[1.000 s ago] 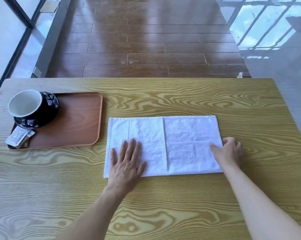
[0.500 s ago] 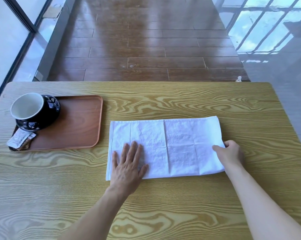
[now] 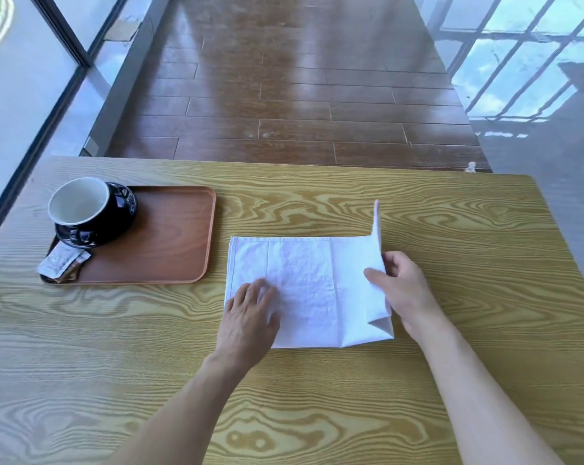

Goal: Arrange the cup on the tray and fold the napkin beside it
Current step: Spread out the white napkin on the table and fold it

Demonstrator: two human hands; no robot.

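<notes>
While left hand [image 3: 247, 317] pins napkin [image 3: 304, 290], right hand [image 3: 406, 290] lifts its rt edge

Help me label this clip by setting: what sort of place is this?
Probably a cafe or similar dining spot. A cup on a black saucer sits on a serving tray with sachets, on a wooden table beside floor-to-ceiling glass.

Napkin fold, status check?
Left hand flat on napkin. Right hand pinching its raised right edge. Cup on tray. Nothing obstructing.
</notes>
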